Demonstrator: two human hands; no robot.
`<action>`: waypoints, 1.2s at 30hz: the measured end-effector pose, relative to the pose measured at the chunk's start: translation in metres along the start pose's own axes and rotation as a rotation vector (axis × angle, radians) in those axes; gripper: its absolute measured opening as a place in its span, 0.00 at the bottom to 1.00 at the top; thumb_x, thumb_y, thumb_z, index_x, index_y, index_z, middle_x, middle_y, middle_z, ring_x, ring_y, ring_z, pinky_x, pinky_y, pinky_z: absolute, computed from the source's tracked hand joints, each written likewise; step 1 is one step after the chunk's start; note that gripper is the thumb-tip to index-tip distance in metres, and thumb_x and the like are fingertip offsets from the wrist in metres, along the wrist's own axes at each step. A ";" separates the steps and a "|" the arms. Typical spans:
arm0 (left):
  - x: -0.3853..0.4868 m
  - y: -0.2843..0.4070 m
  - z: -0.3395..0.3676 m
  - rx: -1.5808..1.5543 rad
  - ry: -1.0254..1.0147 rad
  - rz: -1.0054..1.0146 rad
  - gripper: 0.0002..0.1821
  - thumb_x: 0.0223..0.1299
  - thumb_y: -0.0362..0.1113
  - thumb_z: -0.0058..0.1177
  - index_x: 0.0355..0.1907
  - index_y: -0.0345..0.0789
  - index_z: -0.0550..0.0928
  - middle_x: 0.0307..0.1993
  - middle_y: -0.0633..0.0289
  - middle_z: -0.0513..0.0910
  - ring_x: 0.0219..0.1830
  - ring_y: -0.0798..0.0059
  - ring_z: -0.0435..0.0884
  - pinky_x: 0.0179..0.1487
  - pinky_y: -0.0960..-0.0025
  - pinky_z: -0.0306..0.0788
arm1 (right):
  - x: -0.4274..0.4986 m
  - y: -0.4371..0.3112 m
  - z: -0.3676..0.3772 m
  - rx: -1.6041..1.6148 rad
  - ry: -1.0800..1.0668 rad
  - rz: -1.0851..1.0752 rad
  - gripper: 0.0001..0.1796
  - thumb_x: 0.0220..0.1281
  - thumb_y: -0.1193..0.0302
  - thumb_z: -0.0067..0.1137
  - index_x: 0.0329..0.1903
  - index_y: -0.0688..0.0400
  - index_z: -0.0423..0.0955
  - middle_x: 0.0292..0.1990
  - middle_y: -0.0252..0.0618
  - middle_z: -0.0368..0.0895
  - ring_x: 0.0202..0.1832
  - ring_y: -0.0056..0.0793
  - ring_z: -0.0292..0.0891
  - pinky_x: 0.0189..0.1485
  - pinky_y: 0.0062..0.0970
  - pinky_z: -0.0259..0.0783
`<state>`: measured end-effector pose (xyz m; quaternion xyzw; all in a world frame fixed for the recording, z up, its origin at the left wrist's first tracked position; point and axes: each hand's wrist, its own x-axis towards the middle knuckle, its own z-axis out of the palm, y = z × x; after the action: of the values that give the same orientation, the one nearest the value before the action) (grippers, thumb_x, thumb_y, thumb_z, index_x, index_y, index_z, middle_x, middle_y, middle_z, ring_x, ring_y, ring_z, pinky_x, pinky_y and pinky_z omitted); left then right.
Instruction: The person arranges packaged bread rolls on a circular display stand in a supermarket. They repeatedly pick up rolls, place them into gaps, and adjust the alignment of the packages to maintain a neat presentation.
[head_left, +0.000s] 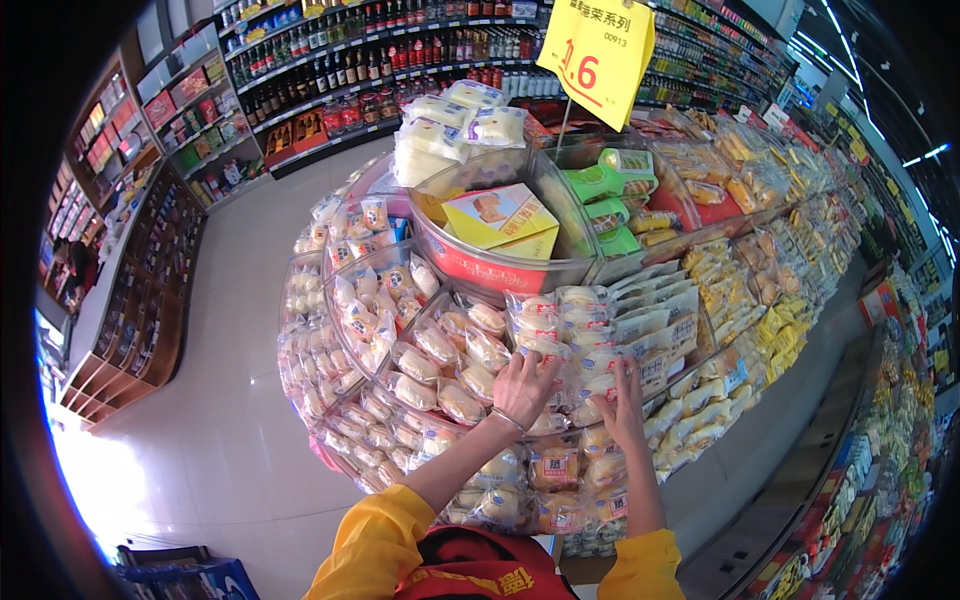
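My left hand (523, 386), with a bracelet at the wrist, rests on a column of plastic-wrapped buns (535, 319) in the curved display. Its fingers are bent over the wrappers; whether they grip one is unclear. Just right of it, my right hand (621, 401) touches the neighbouring column of wrapped buns (583, 330), fingers pointing up and slightly apart. Looser wrapped buns (416, 364) lie in the compartment to the left. Flat packets of wrapped bread (671, 330) stand in rows on the right.
A clear bin (480, 262) with a folded yellow carton stands behind the buns. A yellow price sign (598, 60) rises above the display. Bottle shelves (360, 71) line the back. Far left, a person (75, 270) is by a wooden counter (124, 300); tiled floor (232, 315) lies between.
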<state>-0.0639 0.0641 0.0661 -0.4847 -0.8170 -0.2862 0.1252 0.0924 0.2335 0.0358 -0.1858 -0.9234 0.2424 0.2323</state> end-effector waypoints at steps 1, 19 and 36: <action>0.000 -0.001 0.002 -0.017 -0.004 0.001 0.26 0.47 0.43 0.66 0.53 0.47 0.77 0.41 0.61 0.74 0.42 0.63 0.74 0.42 0.61 0.73 | 0.000 -0.002 0.000 -0.010 0.010 0.001 0.46 0.60 0.56 0.63 0.75 0.53 0.49 0.72 0.59 0.47 0.71 0.62 0.49 0.68 0.50 0.55; 0.000 0.002 0.012 0.141 -0.256 0.117 0.47 0.55 0.68 0.48 0.74 0.49 0.56 0.76 0.52 0.47 0.78 0.51 0.40 0.73 0.35 0.34 | 0.007 -0.016 0.018 -0.107 0.164 -0.066 0.38 0.64 0.57 0.59 0.71 0.57 0.58 0.73 0.57 0.43 0.73 0.60 0.45 0.70 0.52 0.52; 0.000 -0.002 0.015 0.125 -0.231 0.106 0.47 0.55 0.67 0.50 0.75 0.50 0.55 0.76 0.52 0.47 0.78 0.51 0.40 0.72 0.33 0.35 | -0.003 -0.008 0.025 -0.096 0.254 -0.099 0.38 0.64 0.55 0.59 0.72 0.55 0.57 0.73 0.57 0.44 0.71 0.60 0.49 0.68 0.51 0.56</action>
<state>-0.0648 0.0723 0.0538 -0.5482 -0.8154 -0.1703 0.0753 0.0798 0.2166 0.0204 -0.1803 -0.9052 0.1609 0.3497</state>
